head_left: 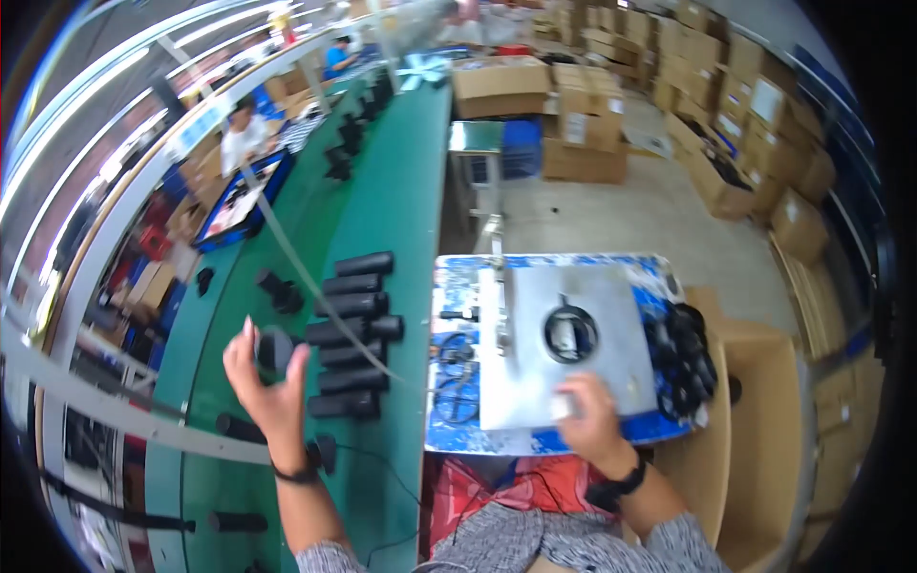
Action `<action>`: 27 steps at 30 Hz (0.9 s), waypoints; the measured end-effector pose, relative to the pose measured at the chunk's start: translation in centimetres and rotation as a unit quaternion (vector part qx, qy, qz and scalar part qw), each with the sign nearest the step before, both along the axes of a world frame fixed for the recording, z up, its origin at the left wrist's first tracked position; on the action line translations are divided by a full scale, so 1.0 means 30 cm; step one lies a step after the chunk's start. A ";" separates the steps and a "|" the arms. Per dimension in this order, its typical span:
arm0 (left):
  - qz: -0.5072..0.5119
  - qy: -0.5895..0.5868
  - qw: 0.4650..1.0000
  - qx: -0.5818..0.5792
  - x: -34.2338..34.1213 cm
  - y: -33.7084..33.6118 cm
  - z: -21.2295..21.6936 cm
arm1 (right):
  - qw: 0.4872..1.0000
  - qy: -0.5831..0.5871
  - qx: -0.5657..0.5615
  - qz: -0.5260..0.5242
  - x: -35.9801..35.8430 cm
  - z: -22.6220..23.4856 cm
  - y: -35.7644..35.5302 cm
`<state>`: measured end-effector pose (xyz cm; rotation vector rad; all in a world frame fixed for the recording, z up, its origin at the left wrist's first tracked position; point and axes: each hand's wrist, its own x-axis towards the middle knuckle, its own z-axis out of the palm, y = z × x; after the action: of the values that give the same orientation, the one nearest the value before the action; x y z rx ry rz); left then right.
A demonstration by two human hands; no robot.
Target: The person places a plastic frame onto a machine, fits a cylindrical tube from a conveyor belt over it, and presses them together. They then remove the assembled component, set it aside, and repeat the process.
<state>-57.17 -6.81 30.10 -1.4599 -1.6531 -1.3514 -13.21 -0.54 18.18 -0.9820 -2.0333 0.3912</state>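
My left hand (265, 382) is raised over the green belt (401, 201) and grips a black cylinder (275, 349) by its end, just left of a row of several black cylinders (353, 334) lying side by side. My right hand (587, 415) rests on the near edge of a grey metal plate (611, 353), fingers closed around a small white object (562, 406). A round black ring fixture (570, 331) sits in the plate's middle. The plate lies on a blue work surface (449, 435).
A pile of black parts (683, 358) lies right of the plate, beside an open cardboard box (764, 420). Black cables (457, 382) lie left of the plate. More black parts (344, 143) and a blue tray (244, 201) sit farther along the belt. Stacked cartons (583, 124) and other people (244, 134) are beyond.
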 end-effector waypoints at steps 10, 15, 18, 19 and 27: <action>-0.320 -0.179 0.928 -0.065 0.803 -0.119 -0.124 | 0.981 0.194 -0.007 -0.012 -0.091 0.250 0.080; -0.264 -0.272 0.912 -0.154 0.729 -0.081 -0.297 | 0.979 0.178 -0.096 -0.038 0.033 0.192 0.345; -0.237 -0.283 0.919 -0.136 0.672 -0.083 -0.351 | 0.988 0.113 -0.095 -0.046 0.042 0.161 0.333; -0.223 -0.290 0.921 -0.136 0.648 -0.077 -0.374 | 0.989 0.101 -0.097 -0.052 0.041 0.158 0.329; -0.165 -0.119 0.960 -0.194 0.452 0.207 -0.420 | 0.988 -0.038 -0.099 -0.110 -0.024 0.143 0.339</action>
<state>-43.60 -0.59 17.49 -1.9316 -1.9777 -1.4840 -13.93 9.63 22.48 -1.3475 -1.9536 0.4489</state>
